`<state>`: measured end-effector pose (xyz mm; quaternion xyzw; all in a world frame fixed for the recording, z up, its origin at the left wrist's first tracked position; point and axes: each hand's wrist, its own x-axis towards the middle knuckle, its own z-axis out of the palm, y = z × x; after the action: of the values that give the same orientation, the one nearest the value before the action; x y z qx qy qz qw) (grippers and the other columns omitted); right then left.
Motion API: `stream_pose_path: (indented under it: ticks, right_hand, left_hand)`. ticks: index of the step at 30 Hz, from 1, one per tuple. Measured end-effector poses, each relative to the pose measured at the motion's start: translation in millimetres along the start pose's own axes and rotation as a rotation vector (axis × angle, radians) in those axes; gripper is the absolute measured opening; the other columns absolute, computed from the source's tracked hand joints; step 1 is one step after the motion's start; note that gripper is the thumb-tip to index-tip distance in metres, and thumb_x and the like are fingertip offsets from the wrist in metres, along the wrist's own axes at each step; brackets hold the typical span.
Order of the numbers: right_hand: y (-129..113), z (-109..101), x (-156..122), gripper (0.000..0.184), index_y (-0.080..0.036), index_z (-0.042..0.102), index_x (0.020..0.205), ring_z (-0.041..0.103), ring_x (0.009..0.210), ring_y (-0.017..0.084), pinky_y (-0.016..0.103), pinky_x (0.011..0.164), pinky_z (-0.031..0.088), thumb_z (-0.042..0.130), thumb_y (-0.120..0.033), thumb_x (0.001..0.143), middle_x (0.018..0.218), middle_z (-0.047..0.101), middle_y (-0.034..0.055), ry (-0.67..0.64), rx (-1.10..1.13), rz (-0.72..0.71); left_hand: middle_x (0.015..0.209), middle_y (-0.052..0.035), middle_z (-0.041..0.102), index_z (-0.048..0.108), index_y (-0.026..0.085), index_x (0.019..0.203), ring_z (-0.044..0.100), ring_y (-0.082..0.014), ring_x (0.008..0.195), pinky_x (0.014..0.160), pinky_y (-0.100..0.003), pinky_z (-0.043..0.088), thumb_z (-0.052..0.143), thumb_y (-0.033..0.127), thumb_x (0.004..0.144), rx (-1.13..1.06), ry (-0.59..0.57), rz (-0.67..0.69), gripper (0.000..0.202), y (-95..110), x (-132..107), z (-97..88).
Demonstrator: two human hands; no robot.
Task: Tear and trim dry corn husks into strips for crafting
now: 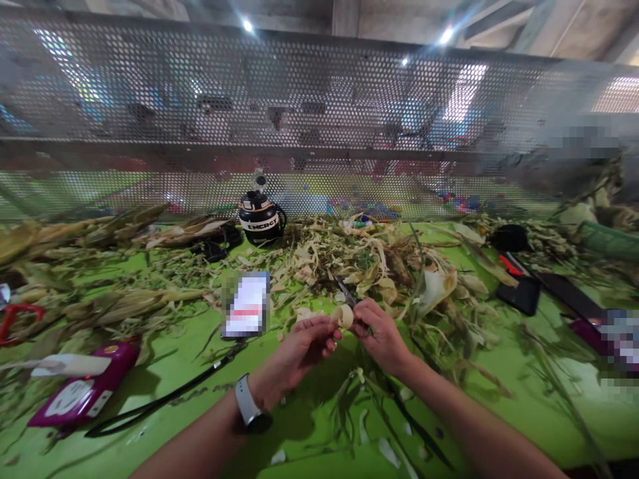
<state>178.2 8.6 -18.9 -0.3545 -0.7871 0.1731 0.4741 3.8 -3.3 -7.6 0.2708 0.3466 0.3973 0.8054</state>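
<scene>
In the head view my left hand (304,349), with a watch (248,404) at the wrist, pinches a pale curled strip (343,316) that looks like corn husk. My right hand (378,336) is closed around a pair of scissors (345,291), whose blades point forward and left. Both hands meet close together, the curl between them. Just beyond the blades lies a heap of dry husk pieces (369,256). A phone (247,303) with a lit screen lies left of my hands.
Husks spread over the green table (190,372). A black jar labelled ENERGY (259,219) stands before a perforated metal panel (309,93). At left are a purple device (90,392), a black strap (174,392) and red-handled scissors (20,322). A dark phone (519,293) lies right.
</scene>
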Motion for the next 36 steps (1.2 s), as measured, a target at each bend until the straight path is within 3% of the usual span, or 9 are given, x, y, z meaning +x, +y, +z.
stream_pose_path:
  ticks: [3, 10, 12, 15, 20, 27, 31, 36]
  right_hand:
    - [-3, 1, 0, 0.015, -0.019, 0.052, 0.072, 0.048, 0.067, 0.013, 0.023, 0.059, 0.041, 0.048, -0.019, 0.087, 0.074, 0.048, 0.0019, 0.016, -0.045, 0.034]
    - [-11, 3, -1, 0.010, -0.019, 0.046, 0.072, 0.045, 0.061, 0.013, 0.024, 0.055, 0.038, 0.050, -0.017, 0.081, 0.068, 0.046, 0.0003, -0.020, -0.090, 0.151]
    - [-12, 4, -2, 0.005, -0.019, 0.047, 0.077, 0.045, 0.058, 0.012, 0.023, 0.053, 0.038, 0.051, -0.016, 0.079, 0.067, 0.047, -0.0008, -0.037, -0.045, 0.206]
    - [-12, 4, -3, 0.012, -0.017, 0.047, 0.088, 0.046, 0.057, 0.011, 0.022, 0.053, 0.040, 0.051, -0.016, 0.076, 0.068, 0.048, -0.0014, -0.048, 0.034, 0.257]
    - [-10, 2, -2, 0.012, -0.017, 0.048, 0.090, 0.048, 0.060, 0.011, 0.022, 0.056, 0.042, 0.052, -0.021, 0.079, 0.070, 0.051, -0.0011, -0.027, 0.168, 0.350]
    - [-5, -1, -1, 0.007, -0.017, 0.057, 0.076, 0.048, 0.064, 0.012, 0.022, 0.058, 0.040, 0.054, -0.020, 0.082, 0.070, 0.052, 0.0015, -0.028, 0.038, 0.203]
    - [-5, -2, -1, 0.006, -0.017, 0.055, 0.074, 0.047, 0.060, 0.011, 0.022, 0.055, 0.038, 0.055, -0.018, 0.080, 0.067, 0.052, 0.0003, -0.060, 0.001, 0.240]
    - [-7, -2, -1, 0.008, -0.017, 0.053, 0.070, 0.047, 0.058, 0.011, 0.021, 0.054, 0.037, 0.056, -0.016, 0.077, 0.064, 0.052, -0.0004, -0.082, -0.010, 0.269]
  left_hand:
    - [0.066, -0.0009, 0.063, 0.063, 0.014, 0.072, 0.053, -0.0056, 0.051, 0.046, -0.015, 0.038, 0.067, 0.019, 0.070, 0.027, 0.037, -0.016, 0.007, -2, -1, 2.8]
    - [0.066, -0.0018, 0.064, 0.064, 0.016, 0.077, 0.060, -0.0133, 0.058, 0.051, -0.022, 0.046, 0.066, 0.032, 0.071, 0.231, 0.050, 0.106, 0.018, -7, -5, 10.3]
    - [0.063, -0.0019, 0.064, 0.065, 0.015, 0.074, 0.059, -0.0135, 0.057, 0.054, -0.024, 0.048, 0.066, 0.033, 0.071, 0.311, 0.034, 0.147, 0.018, -7, -6, 11.0]
    - [0.060, -0.0020, 0.063, 0.065, 0.015, 0.071, 0.058, -0.0132, 0.052, 0.055, -0.026, 0.049, 0.065, 0.034, 0.072, 0.343, 0.036, 0.166, 0.019, -9, -4, 11.0]
    - [0.062, -0.0016, 0.064, 0.064, 0.017, 0.069, 0.058, -0.0129, 0.052, 0.053, -0.024, 0.047, 0.064, 0.039, 0.071, 0.371, 0.027, 0.184, 0.023, -7, -3, 10.5]
    - [0.066, -0.0028, 0.067, 0.067, 0.017, 0.076, 0.062, -0.0155, 0.059, 0.054, -0.025, 0.048, 0.067, 0.043, 0.068, 0.433, 0.070, 0.189, 0.027, -7, 0, 5.5]
    - [0.078, -0.0036, 0.068, 0.066, 0.018, 0.086, 0.064, -0.0166, 0.069, 0.052, -0.022, 0.047, 0.071, 0.036, 0.066, 0.436, 0.093, 0.240, 0.027, -6, 1, 2.9]
    - [0.074, -0.0036, 0.067, 0.066, 0.015, 0.081, 0.063, -0.0161, 0.066, 0.055, -0.024, 0.048, 0.073, 0.035, 0.064, 0.422, 0.066, 0.209, 0.028, -5, 0, 3.7]
